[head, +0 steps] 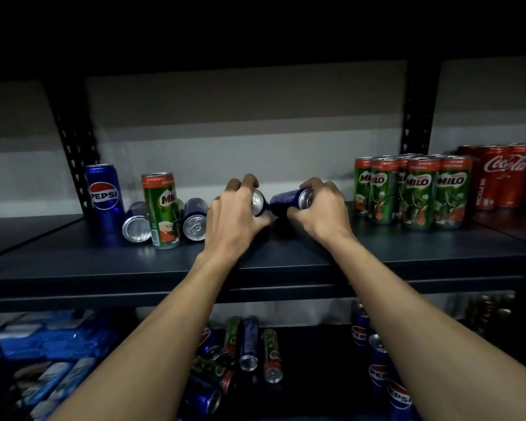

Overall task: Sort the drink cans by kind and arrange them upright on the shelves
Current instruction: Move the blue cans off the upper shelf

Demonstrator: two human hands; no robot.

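Observation:
On the dark shelf (255, 262) my left hand (234, 214) grips a blue can lying on its side (258, 202), its silver end facing me. Beside it my right hand (319, 209) grips another blue can (289, 199), also lying down. At the left an upright Pepsi can (104, 196) and an upright Milo can (161, 208) stand among two blue cans lying flat (136, 226) (195, 221). A group of upright Milo cans (413, 192) stands at the right, with upright Coca-Cola cans (504, 174) beyond them.
Black shelf posts rise at the back left (73, 141) and back right (416, 110). On the lower shelf, several Pepsi and Milo cans lie jumbled (243, 350), upright Pepsi cans (377, 360) stand at the right, and blue packets (49, 338) are stacked at the left.

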